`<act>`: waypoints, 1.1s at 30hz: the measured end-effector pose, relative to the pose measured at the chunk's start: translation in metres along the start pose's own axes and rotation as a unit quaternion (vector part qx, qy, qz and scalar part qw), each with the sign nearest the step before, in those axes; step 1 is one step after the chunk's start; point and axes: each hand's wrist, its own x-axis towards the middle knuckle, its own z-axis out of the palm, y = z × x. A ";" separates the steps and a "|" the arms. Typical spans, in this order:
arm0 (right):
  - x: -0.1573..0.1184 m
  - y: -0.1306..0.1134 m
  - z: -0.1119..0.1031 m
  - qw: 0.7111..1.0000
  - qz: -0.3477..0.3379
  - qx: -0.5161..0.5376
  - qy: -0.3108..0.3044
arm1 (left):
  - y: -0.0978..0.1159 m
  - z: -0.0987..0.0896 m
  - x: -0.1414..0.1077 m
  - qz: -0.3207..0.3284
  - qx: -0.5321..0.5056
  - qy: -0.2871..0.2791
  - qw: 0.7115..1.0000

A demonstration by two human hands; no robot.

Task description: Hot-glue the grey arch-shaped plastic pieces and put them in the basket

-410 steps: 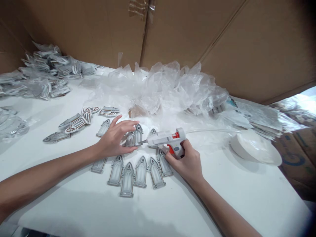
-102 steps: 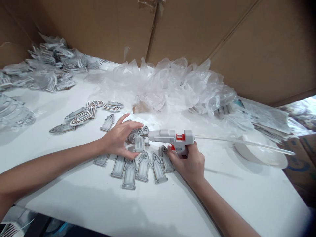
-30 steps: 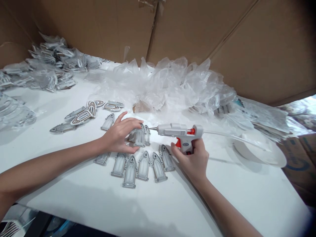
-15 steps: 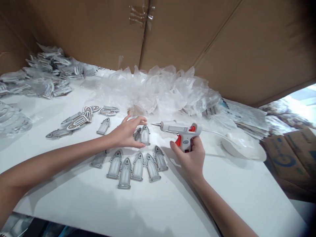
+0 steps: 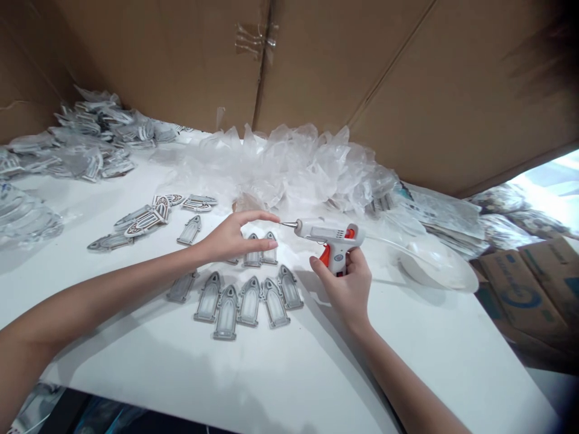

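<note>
My right hand (image 5: 350, 289) grips a white hot glue gun (image 5: 323, 232) by its handle, the thumb close to the red trigger. Its metal nozzle points left. My left hand (image 5: 246, 235) is open, thumb and index finger apart; the index fingertip is at the nozzle tip, and I cannot tell whether they touch. Partly hidden under that hand stand two small grey arched window pieces (image 5: 270, 256). In front of it several more arched window pieces (image 5: 249, 301) lie on the white table (image 5: 280, 374). Another arched piece (image 5: 189, 230) lies behind my left wrist.
Loose patterned arched pieces (image 5: 147, 223) lie overlapped at the left. Behind them is a heap of bagged pieces (image 5: 90, 138). Crumpled clear plastic bags (image 5: 289, 163) fill the back, before a cardboard wall (image 5: 181, 60). A white dish (image 5: 438, 265) sits at right, near cardboard boxes (image 5: 525, 289).
My left hand has moved slightly right, its index finger now reaching the nozzle tip, and the arched pieces under it show separately. The glue gun stays almost in place.
</note>
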 end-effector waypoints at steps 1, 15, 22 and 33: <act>-0.001 0.000 0.000 1.000 0.003 0.001 -0.002 | 0.005 -0.001 -0.001 -0.003 -0.026 0.005 1.000; -0.007 -0.006 0.003 1.000 -0.002 0.004 -0.013 | 0.017 0.000 -0.008 -0.051 -0.130 0.029 0.990; -0.009 -0.007 0.004 1.000 -0.002 -0.001 -0.013 | 0.018 -0.003 -0.012 -0.046 -0.128 0.033 0.990; -0.008 -0.004 0.002 1.000 -0.005 -0.001 -0.010 | 0.016 -0.008 -0.016 -0.049 -0.090 0.037 0.994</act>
